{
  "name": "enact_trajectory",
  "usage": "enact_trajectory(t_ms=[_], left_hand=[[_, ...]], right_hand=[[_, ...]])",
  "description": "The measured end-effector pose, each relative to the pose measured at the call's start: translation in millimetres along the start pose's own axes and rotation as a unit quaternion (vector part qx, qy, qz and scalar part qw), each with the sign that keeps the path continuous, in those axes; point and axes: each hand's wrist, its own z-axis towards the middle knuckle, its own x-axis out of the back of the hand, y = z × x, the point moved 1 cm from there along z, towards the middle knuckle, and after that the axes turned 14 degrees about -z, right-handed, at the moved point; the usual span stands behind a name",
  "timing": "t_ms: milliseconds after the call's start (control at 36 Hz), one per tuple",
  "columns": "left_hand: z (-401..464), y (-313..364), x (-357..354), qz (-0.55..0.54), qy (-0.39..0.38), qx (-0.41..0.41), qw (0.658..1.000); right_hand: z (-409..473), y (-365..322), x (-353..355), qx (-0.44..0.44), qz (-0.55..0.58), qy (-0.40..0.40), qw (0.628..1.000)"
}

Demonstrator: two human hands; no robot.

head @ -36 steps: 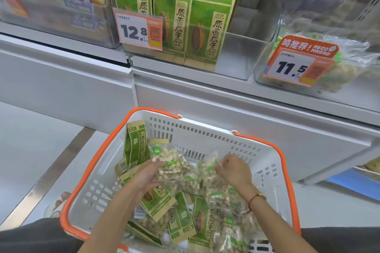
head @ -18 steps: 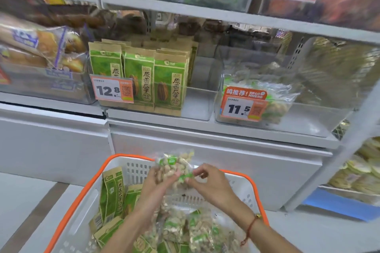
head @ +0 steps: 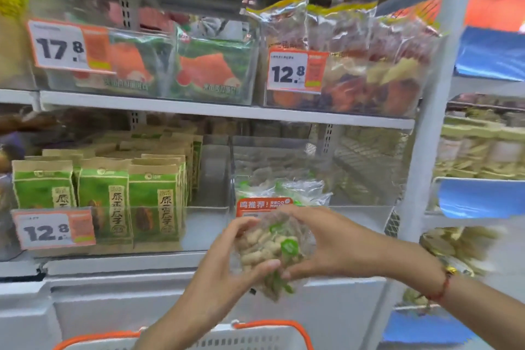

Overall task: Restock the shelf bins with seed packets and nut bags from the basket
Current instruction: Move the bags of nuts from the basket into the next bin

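1. Clear crinkly film wraps the nut bag (head: 272, 250), which both hands hold up in front of the shelf, just before the clear bin (head: 355, 216) with the orange recommendation tag (head: 264, 204). The basket (head: 272, 329) sits below, only its orange rim showing.

2. The left hand (head: 227, 264) cups the bag's left side, fingers curled over the top edge and thumb under its lower edge. The right hand (head: 326, 241) grips the right side the same way, so the bag is clamped between the two.

3. Handling, as a judgement: the bag looks light and soft, its loose shelled nuts free to shift, so it will sag and change shape when squeezed. The film is probably slick and could slip from a one-finger pinch. The nuts could crack under hard pressure.

4. Best hold, I judge, is by the two side edges or the sealed top seam, where the film is flat and no nuts get crushed. The present two-sided hold serves well.

5. Orientation: the bag faces the camera, its green round label (head: 289, 247) toward the viewer. The picture is blurred, but its long axis seems to run roughly up and down, tilted a little, with the lower end hanging below the thumbs.

6. The seed packets (head: 153, 202) stand upright in the neighbouring bin to the left, well apart from the hands.
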Motion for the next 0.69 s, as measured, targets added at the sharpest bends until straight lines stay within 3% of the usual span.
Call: enact_trajectory(t_ms=[83, 167, 250, 306, 333, 417, 528, 611, 694], left_hand=[[22, 14, -11, 0.003, -0.014, -0.023, 1.0], [45, 18, -11, 0.078, 0.003, -0.053, 0.996], [66, 12, 0, 0.188, 0.043, -0.089, 0.977], [76, 9, 5, 0.263, 0.056, -0.078, 0.96], [81, 8, 7, 0.295, 0.058, -0.058, 0.952], [88, 4, 5, 0.34, 0.071, -0.001, 0.938], [91, -2, 1, 0.361, 0.113, 0.009, 0.926], [91, -8, 2, 0.357, 0.129, 0.022, 0.925], [93, -12, 4, 0.347, 0.13, 0.028, 0.928]], right_hand=[[-11, 15, 16, -0.034, -0.001, 0.031, 0.999], [-27, 35, 33, -0.078, -0.093, 0.084, 0.989], [-37, 57, 53, -0.107, -0.218, 0.211, 0.947], [-35, 72, 65, -0.108, -0.325, 0.248, 0.906], [-31, 81, 68, -0.11, -0.371, 0.238, 0.891], [-11, 110, 71, -0.158, -0.405, 0.11, 0.894], [22, 147, 57, -0.194, -0.452, -0.026, 0.87], [45, 168, 46, -0.206, -0.418, -0.093, 0.88], [65, 191, 30, -0.242, -0.306, -0.17, 0.905]])
